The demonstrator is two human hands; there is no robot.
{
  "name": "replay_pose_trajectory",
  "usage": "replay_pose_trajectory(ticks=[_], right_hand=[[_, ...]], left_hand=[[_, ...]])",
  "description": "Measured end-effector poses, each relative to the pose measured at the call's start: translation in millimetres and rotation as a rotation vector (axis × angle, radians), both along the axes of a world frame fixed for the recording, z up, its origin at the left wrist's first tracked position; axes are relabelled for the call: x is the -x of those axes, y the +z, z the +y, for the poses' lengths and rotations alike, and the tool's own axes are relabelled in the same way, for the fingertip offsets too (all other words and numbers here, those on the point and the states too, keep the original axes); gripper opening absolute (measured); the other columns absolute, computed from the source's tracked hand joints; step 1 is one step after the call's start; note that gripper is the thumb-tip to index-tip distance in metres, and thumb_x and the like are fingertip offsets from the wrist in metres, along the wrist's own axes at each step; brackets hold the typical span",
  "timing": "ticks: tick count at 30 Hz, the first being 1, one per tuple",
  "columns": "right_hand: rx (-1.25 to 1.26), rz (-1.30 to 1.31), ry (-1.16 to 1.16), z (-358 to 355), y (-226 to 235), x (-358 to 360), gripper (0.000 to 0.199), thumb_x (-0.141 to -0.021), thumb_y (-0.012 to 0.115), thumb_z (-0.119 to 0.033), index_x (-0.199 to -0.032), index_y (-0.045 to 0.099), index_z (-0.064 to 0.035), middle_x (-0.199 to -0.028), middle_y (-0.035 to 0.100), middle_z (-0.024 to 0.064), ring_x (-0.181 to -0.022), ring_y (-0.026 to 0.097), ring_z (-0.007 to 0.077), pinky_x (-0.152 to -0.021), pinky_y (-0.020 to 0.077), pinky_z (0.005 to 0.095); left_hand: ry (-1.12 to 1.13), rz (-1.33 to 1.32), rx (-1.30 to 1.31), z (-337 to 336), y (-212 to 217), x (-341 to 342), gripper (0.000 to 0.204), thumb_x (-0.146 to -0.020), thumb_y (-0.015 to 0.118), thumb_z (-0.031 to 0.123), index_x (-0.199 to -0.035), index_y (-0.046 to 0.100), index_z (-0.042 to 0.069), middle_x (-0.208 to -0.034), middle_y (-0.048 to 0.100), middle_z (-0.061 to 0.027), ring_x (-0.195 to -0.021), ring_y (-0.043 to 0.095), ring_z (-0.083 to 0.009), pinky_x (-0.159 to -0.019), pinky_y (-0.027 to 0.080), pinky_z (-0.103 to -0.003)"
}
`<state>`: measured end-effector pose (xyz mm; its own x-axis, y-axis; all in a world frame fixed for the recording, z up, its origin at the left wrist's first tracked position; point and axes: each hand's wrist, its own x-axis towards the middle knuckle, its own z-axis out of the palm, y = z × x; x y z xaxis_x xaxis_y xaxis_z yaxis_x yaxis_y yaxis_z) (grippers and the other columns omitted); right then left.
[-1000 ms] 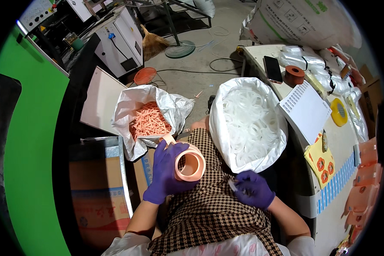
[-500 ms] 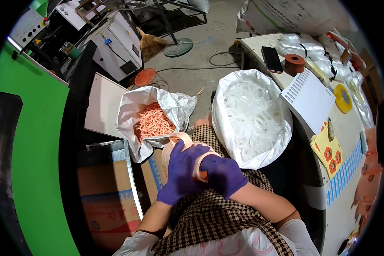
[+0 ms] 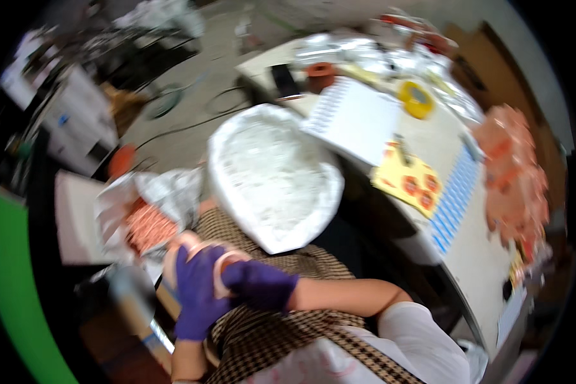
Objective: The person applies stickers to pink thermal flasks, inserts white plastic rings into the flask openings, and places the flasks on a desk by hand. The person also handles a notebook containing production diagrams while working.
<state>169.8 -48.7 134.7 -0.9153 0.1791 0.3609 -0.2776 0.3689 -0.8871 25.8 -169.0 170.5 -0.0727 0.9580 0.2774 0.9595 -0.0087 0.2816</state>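
Note:
In front of my lap my left hand point(image 3: 200, 291), in a purple glove, is closed round a peach plastic piece with a round, ring-like rim point(image 3: 218, 274). A broader peach part point(image 3: 184, 240) shows past the fingers; the rest is covered. My right hand point(image 3: 260, 286), also gloved in purple, presses against the ring from the right, its fingertips hidden at the opening. Just beyond my hands, a crinkled white sack point(image 3: 187, 192) holds many small orange-pink pieces point(image 3: 150, 225). To its right, a big white bag point(image 3: 329, 185) is full of translucent rings point(image 3: 272, 166).
Along the right runs a table point(image 3: 371, 221) with a phone point(image 3: 285, 81), brown tape roll point(image 3: 320, 75), spiral notebook point(image 3: 355, 118), yellow tape roll point(image 3: 416, 99), yellow sheet point(image 3: 406, 179) and pink plastic packs point(image 3: 512, 173). Far left stands a white cabinet point(image 3: 80, 125).
The view has swung to the right and blurred, so everything sits further left and more of the table shows. Both hands stay on the peach plastic piece.

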Motion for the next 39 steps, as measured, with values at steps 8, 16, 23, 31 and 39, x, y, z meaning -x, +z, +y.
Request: replay_pose_trajectory(ticks=[8, 16, 23, 31, 39], right_hand=[[-0.575, 0.126, -0.813, 60, 27, -198, 0.032, -0.081, 0.077, -0.008, -0.113, 0.072, -0.0073, -0.113, 0.071, 0.0092, -0.106, 0.066, 0.0327, -0.092, 0.0534, 0.0440], [-0.463, -0.433, -1.705, 69, -50, -377, 0.031, -0.076, 0.084, -0.015, -0.105, 0.073, -0.0066, -0.104, 0.068, 0.0114, -0.095, 0.065, 0.0303, -0.080, 0.0556, 0.0397], [-1.062, -0.582, -1.633, 75, -85, -401, 0.014, -0.074, 0.078, -0.011, -0.083, 0.068, -0.0082, -0.086, 0.064, 0.0138, -0.084, 0.062, 0.0325, -0.081, 0.0528, 0.0415], [0.113, -0.018, -1.314, 87, -7, -222, 0.012, -0.083, 0.074, -0.008, -0.092, 0.070, -0.0018, -0.123, 0.064, 0.0165, -0.117, 0.060, 0.0286, -0.101, 0.0470, 0.0392], [0.142, -0.124, -0.695, 179, -16, -49, 0.021, -0.090, 0.072, -0.021, -0.098, 0.072, -0.0021, -0.123, 0.066, 0.0114, -0.110, 0.063, 0.0228, -0.095, 0.0494, 0.0347]], left_hand=[[-0.458, 0.341, -0.345, 13, -2, -24, 0.022, -0.090, 0.070, 0.032, -0.108, 0.060, 0.023, -0.117, 0.068, 0.0024, -0.111, 0.062, -0.0208, -0.116, 0.022, -0.064], [-0.797, 0.330, -0.211, 57, -104, -42, 0.023, -0.091, 0.068, 0.039, -0.114, 0.067, 0.039, -0.126, 0.062, 0.0161, -0.120, 0.054, -0.0088, -0.095, 0.043, -0.050], [-0.855, 0.342, -0.210, 68, -104, -50, 0.031, -0.093, 0.065, 0.039, -0.123, 0.064, 0.030, -0.144, 0.052, 0.0121, -0.133, 0.044, -0.0119, -0.098, 0.042, -0.047], [-0.046, 3.057, -1.484, 61, -121, -42, 0.076, -0.103, 0.042, 0.053, -0.154, 0.030, -0.003, -0.163, 0.026, -0.0189, -0.150, 0.025, -0.0344, -0.125, 0.020, -0.043], [-0.694, 1.071, -0.356, 49, -155, -34, 0.053, -0.104, 0.043, 0.030, -0.155, 0.032, 0.029, -0.161, 0.034, 0.0028, -0.145, 0.036, -0.0147, -0.118, 0.031, -0.043]])
